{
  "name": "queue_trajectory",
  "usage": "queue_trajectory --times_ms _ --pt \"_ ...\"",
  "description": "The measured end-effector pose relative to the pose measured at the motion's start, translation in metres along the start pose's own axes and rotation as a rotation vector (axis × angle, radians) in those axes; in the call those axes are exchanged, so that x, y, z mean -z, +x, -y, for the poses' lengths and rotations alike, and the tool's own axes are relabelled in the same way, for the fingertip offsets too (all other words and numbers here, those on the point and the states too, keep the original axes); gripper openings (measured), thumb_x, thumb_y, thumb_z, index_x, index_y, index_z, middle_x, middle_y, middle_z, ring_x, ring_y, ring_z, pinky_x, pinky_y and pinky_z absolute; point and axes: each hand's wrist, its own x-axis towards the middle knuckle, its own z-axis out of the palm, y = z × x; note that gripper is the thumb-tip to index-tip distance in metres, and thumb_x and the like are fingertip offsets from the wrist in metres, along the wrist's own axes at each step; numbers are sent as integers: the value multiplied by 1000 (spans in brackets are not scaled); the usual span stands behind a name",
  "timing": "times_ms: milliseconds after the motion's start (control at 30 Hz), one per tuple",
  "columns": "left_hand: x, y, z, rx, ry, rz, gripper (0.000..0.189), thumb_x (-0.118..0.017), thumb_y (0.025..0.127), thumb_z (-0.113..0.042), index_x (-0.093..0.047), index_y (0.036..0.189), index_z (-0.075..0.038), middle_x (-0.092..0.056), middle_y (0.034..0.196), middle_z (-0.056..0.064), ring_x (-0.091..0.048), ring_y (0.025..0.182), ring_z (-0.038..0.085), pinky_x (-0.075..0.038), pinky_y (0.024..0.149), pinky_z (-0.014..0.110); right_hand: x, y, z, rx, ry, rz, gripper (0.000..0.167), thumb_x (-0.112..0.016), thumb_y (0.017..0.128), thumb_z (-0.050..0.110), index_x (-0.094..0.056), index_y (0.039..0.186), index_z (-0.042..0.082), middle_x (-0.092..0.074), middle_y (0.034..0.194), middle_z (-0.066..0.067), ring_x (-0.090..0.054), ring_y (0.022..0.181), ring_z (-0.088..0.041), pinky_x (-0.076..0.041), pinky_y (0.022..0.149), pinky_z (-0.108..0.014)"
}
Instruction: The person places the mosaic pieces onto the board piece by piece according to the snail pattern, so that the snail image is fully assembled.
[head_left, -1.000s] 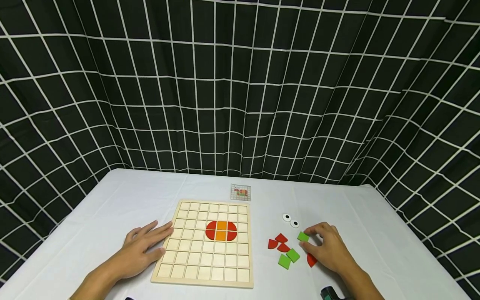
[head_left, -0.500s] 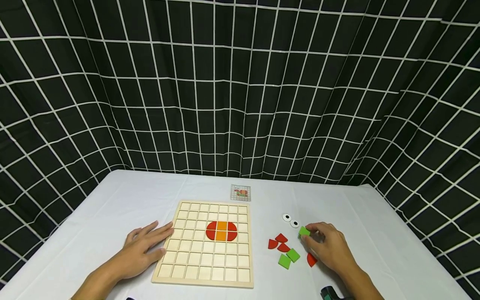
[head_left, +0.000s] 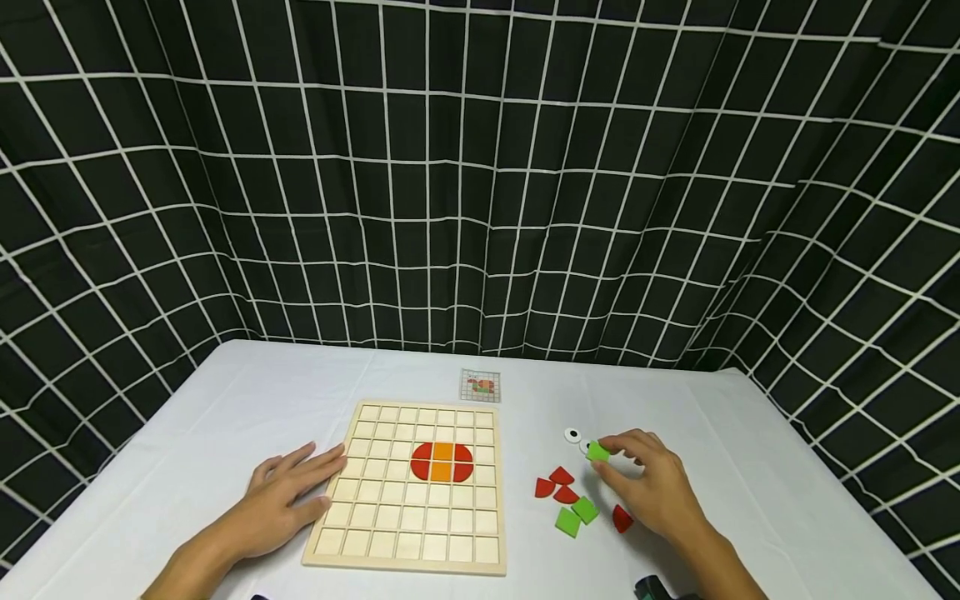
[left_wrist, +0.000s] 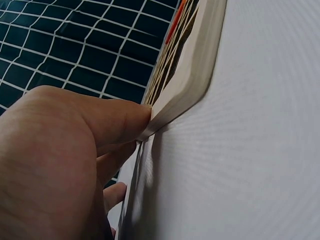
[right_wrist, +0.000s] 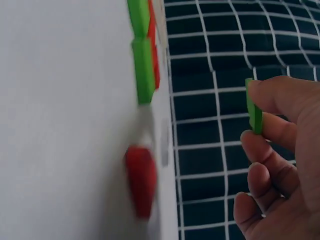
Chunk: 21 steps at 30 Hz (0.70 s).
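A wooden board [head_left: 405,570] sits on a white table [head_left: 720,442], a card [head_left: 480,386] behind it, tiles [head_left: 567,522] and toy eyes [head_left: 572,434] to its right.

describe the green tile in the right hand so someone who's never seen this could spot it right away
On the white tabletop, find the wooden grid board, then look right to the group of three red pieces. Further right, the right hand pinches the green tile. Two similar green tiles lie on the tabletop; this one alone is held above it.

No legible lettering, labels; or numbers
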Motion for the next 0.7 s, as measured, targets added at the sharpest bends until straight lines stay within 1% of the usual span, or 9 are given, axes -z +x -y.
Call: queue_trajectory --times_ms 100,233,400,567,700 --pt "0 0 0 4 -3 1 44 -61 94 -21 -57 136 -11 -44 146 2 -27 136 41 -10 100 62 1 4 9 59 41 -9 29 -84 70 3 -73 94 14 -64 89 17 -55 86 -9 -50 70 -37" --pt "0 0 1 11 -1 4 44 -61 94 -22 -57 136 -11 -44 146 2 -26 136 41 -10 100 62 0 10 23 118 105 -5 32 -84 70 2 -72 96 16 -64 91 17 -55 88 -10 -48 71 -32" --pt "-1 0 1 15 4 5 44 -61 94 -22 -57 136 -11 -44 146 2 -27 136 41 -10 100 62 -5 16 40 138 154 1 34 -84 70 2 -73 99 14 -64 94 16 -54 90 -9 -46 72 -26" --pt "-1 0 1 14 3 10 44 -61 94 -22 -57 136 -11 -44 146 2 -27 136 41 -10 100 62 -13 20 55 168 178 -8 35 -84 71 4 -73 103 12 -64 94 16 -55 89 -10 -46 67 -26" --pt "-1 0 1 20 5 15 45 -61 94 -22 -57 137 -11 -44 147 2 -26 136 41 -10 100 62 -22 24 67 202 227 6 31 -83 71 4 -73 99 11 -64 94 15 -55 90 -10 -48 70 -26"
